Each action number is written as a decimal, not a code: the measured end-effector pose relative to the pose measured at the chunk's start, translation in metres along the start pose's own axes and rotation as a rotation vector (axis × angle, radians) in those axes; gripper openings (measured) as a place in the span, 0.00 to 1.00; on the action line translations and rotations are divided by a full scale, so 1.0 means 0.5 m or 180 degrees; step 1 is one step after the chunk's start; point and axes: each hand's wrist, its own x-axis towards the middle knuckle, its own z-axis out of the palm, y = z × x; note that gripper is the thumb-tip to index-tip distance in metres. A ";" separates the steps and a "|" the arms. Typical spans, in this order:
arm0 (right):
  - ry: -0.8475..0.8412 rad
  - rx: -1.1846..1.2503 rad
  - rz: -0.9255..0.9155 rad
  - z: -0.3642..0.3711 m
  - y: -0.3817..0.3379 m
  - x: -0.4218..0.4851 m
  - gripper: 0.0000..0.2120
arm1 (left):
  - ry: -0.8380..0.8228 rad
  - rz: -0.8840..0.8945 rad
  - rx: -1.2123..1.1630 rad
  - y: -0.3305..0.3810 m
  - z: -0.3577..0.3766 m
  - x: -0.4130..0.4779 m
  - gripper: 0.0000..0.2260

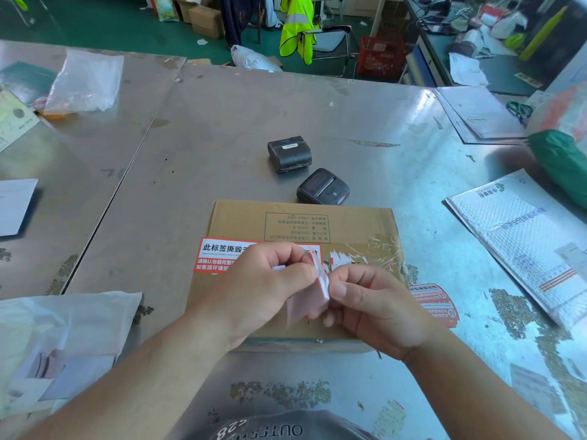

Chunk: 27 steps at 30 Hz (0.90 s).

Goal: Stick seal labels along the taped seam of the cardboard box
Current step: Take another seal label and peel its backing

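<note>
Box (295, 223) brown, seam taped, red label (219, 257) stuck.

Single view, head-worn, wide-angle. Looks forward and steeply down, past the wearer's own shirt (270, 427) at the bottom edge, onto the metal worktop (222, 122).

Both forearms enter from the bottom corners. The left hand (270, 281) and right hand (371, 306) meet just below frame centre, close to the lens, with the seal label (320, 277) pinched between them.

The cardboard box (301, 223) lies directly under the hands, near and centred; its print reads upside down from here.

The top band reaches past the worktop's far edge to the green floor (111, 23), well off. Straight edges bow toward the corners.
</note>
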 end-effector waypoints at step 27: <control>0.1345 -0.0727 -0.1151 0.009 -0.003 -0.002 0.04 | 0.0407 -0.0276 -0.1457 -0.051 -0.038 0.018 0.06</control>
